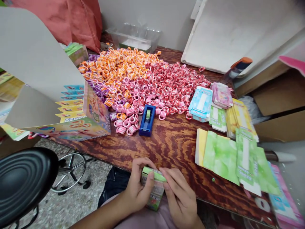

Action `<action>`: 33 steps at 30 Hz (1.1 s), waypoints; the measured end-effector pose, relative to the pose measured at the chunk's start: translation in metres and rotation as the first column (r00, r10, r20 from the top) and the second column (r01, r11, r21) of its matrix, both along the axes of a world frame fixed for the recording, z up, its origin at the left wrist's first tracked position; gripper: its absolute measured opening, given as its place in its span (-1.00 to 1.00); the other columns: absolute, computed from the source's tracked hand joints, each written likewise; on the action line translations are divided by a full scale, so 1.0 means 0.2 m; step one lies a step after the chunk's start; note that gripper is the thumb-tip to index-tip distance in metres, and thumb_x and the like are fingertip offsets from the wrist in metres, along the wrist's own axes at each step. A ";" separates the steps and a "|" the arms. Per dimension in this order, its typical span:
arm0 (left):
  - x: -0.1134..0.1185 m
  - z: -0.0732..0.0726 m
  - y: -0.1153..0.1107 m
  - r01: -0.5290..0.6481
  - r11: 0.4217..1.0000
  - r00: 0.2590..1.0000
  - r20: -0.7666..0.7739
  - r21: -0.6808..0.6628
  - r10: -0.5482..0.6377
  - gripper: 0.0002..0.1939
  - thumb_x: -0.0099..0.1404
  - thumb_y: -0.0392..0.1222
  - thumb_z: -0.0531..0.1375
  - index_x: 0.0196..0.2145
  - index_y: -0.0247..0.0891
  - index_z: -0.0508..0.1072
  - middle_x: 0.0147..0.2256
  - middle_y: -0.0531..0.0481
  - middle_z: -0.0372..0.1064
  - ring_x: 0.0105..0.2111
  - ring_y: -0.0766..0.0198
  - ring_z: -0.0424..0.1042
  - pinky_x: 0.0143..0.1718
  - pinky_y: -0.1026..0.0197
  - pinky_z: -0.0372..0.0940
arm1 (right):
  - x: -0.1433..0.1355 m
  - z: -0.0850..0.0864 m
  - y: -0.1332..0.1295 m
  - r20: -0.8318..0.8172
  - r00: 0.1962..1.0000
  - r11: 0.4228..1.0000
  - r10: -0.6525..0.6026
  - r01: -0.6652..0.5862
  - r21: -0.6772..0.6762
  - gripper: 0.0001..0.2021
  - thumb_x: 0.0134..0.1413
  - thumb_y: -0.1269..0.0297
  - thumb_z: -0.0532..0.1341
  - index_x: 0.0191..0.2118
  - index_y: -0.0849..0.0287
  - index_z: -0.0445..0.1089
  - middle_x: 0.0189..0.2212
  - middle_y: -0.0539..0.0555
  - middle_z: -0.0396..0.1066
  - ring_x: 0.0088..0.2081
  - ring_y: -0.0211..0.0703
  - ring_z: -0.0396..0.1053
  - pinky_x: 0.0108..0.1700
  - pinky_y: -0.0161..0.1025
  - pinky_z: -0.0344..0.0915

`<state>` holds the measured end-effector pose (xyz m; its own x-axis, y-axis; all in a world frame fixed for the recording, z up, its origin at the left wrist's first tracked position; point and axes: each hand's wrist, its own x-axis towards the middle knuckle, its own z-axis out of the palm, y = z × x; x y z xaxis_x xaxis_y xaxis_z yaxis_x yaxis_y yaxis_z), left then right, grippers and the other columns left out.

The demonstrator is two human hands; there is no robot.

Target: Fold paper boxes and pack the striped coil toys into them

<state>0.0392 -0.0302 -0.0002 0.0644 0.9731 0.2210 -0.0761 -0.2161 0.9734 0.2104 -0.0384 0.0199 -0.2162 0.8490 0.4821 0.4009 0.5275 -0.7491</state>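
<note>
Between my two hands, over my lap at the table's front edge, is a small green printed box [154, 201]. My left hand [141, 187] grips its left side, thumb across the front and fingers over the top. My right hand [179, 194] pinches the upper right corner by the top flap. The lower part of the box shows below my fingers; its back is hidden. Beyond the hands, a blue tape dispenser [147, 121] lies on the wooden table [164, 143]. Behind it spreads a heap of striped orange, red, pink and purple rings [143, 79].
An open display box [71, 127] with printed cards stands at the left. Flat packets, blue [201, 103], yellow [240, 116] and green [220, 152], lie at the right. A clear plastic tub [135, 36] sits behind the heap. A black stool [26, 184] stands lower left.
</note>
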 end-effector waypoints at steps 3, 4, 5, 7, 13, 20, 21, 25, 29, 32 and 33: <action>0.00 -0.01 -0.01 0.002 1.000 1.000 0.018 -0.016 -0.001 -0.79 0.61 -0.18 -0.01 0.15 -0.07 0.18 -0.13 -0.03 0.34 -0.18 0.23 0.36 -0.11 0.18 0.31 | 0.01 -0.01 -0.02 0.079 0.996 0.997 0.028 -0.034 0.076 -0.41 0.26 0.65 0.16 0.35 0.15 0.36 0.07 0.27 0.56 0.03 0.05 0.54 0.03 0.03 0.52; 0.01 -0.01 -0.02 0.020 0.999 1.000 0.024 -0.028 -0.020 -0.82 0.61 -0.19 -0.02 0.11 -0.08 0.21 -0.13 -0.04 0.33 -0.17 0.23 0.35 -0.10 0.18 0.31 | 0.02 -0.02 -0.02 0.089 0.996 0.997 0.026 -0.032 0.071 -0.42 0.26 0.65 0.16 0.34 0.15 0.37 0.07 0.26 0.56 0.04 0.04 0.54 0.04 0.03 0.51; 0.01 -0.02 -0.02 0.043 0.998 0.998 0.038 -0.037 -0.042 -0.86 0.61 -0.19 -0.02 0.07 -0.09 0.22 -0.13 -0.04 0.33 -0.16 0.23 0.35 -0.11 0.18 0.31 | 0.02 -0.02 -0.02 0.092 0.996 0.998 0.021 -0.026 0.049 -0.45 0.27 0.64 0.17 0.31 0.15 0.39 0.06 0.25 0.56 0.04 0.03 0.53 0.05 0.02 0.50; 0.01 -0.04 -0.02 0.086 0.996 0.993 0.080 -0.034 -0.083 -0.89 0.60 -0.21 -0.01 0.03 -0.09 0.23 -0.12 -0.05 0.32 -0.14 0.23 0.35 -0.13 0.19 0.30 | 0.03 -0.02 -0.01 0.093 0.996 1.000 0.013 -0.013 0.005 -0.53 0.27 0.61 0.20 0.23 0.15 0.44 0.02 0.23 0.56 0.01 0.02 0.52 0.05 0.02 0.50; -0.01 -0.11 -0.02 0.179 0.981 0.978 0.094 0.075 -0.186 -0.75 0.57 -0.21 0.07 0.16 -0.06 0.21 -0.07 -0.10 0.35 -0.14 0.20 0.40 -0.13 0.17 0.36 | 0.05 -0.03 0.01 0.121 0.992 0.999 0.041 -0.039 -0.023 -0.56 0.27 0.58 0.21 0.20 0.13 0.43 -0.06 0.19 0.50 -0.05 -0.01 0.47 0.00 0.00 0.48; 0.01 -0.15 -0.09 0.066 0.998 0.998 0.024 0.013 -0.066 -0.52 0.53 -0.25 0.12 0.30 -0.07 0.06 -0.02 -0.14 0.40 -0.12 0.20 0.48 -0.09 0.19 0.39 | 0.02 -0.01 0.01 0.135 0.991 0.999 0.010 -0.017 0.050 -0.47 0.25 0.65 0.16 0.26 0.12 0.43 -0.08 0.19 0.48 -0.04 -0.01 0.40 -0.02 0.00 0.44; 0.03 -0.14 -0.10 0.043 0.998 0.999 0.003 -0.037 -0.043 -0.54 0.51 -0.25 0.15 0.26 -0.08 0.09 -0.08 -0.10 0.42 -0.18 0.23 0.48 -0.15 0.23 0.38 | 0.02 0.01 0.02 0.149 0.989 0.998 -0.004 -0.007 0.068 -0.50 0.25 0.64 0.17 0.22 0.14 0.46 -0.11 0.18 0.49 -0.06 0.00 0.39 -0.02 0.02 0.43; 0.06 -0.08 -0.09 0.174 0.957 0.974 -0.102 -0.232 -0.202 -0.81 0.40 -0.20 0.26 -0.09 -0.19 0.33 -0.36 0.10 0.37 -0.43 0.34 0.34 -0.41 0.35 0.24 | 0.04 0.11 0.07 0.187 0.980 0.997 0.066 -0.059 -0.044 -0.69 0.28 0.55 0.26 0.09 0.16 0.49 -0.21 0.13 0.49 -0.16 -0.05 0.38 -0.12 -0.03 0.42; 0.06 -0.02 -0.07 0.260 0.934 0.929 -0.199 -0.245 -0.311 -0.84 0.37 -0.16 0.26 -0.17 -0.20 0.34 -0.34 0.07 0.41 -0.40 0.31 0.37 -0.38 0.32 0.23 | 0.07 0.19 0.11 0.172 0.973 0.983 0.155 -0.134 -0.126 -0.68 0.30 0.59 0.23 0.08 0.14 0.50 -0.26 0.09 0.47 -0.22 -0.12 0.37 -0.18 -0.10 0.43; 0.06 0.00 -0.07 0.289 0.933 0.903 -0.264 -0.212 -0.340 -0.81 0.43 -0.07 0.23 -0.23 -0.18 0.30 -0.38 0.08 0.42 -0.44 0.31 0.35 -0.42 0.30 0.17 | 0.09 0.22 0.11 0.102 0.981 0.978 0.163 -0.147 -0.149 -0.68 0.26 0.62 0.25 -0.01 0.09 0.54 -0.33 0.04 0.46 -0.27 -0.15 0.38 -0.24 -0.15 0.41; 0.06 0.00 -0.07 0.298 0.934 0.894 -0.286 -0.198 -0.346 -0.80 0.45 -0.05 0.21 -0.23 -0.18 0.29 -0.39 0.07 0.42 -0.46 0.30 0.35 -0.44 0.29 0.15 | 0.10 0.23 0.11 0.073 0.985 0.975 0.156 -0.142 -0.171 -0.70 0.25 0.62 0.26 -0.06 0.08 0.55 -0.35 0.02 0.46 -0.28 -0.15 0.38 -0.25 -0.16 0.41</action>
